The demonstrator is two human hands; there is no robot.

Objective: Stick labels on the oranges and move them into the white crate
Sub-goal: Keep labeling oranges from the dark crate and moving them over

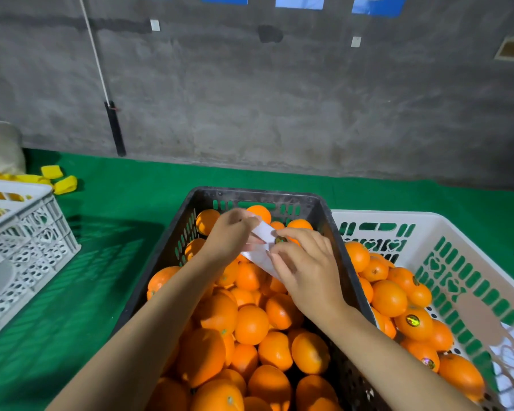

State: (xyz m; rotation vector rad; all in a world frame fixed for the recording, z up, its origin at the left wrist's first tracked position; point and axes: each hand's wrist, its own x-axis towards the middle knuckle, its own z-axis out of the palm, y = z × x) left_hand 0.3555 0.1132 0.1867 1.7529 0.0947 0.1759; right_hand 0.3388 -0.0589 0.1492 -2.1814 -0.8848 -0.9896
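Observation:
A black crate (251, 197) in front of me is full of unlabelled oranges (251, 324). Over its far half, my left hand (230, 235) grips a white strip of label backing paper (263, 232). My right hand (304, 265) pinches a small round label (280, 240) at the strip's edge, fingers curled. To the right stands the white crate (463, 250), which holds several oranges (389, 298). Some of these carry shiny round stickers (412, 320).
Another white crate (27, 232) sits upturned at the left on the green mat (101, 262). Yellow foam pieces (64, 183) lie behind it. A grey concrete wall runs along the back, with a black pole (115, 129) leaning on it.

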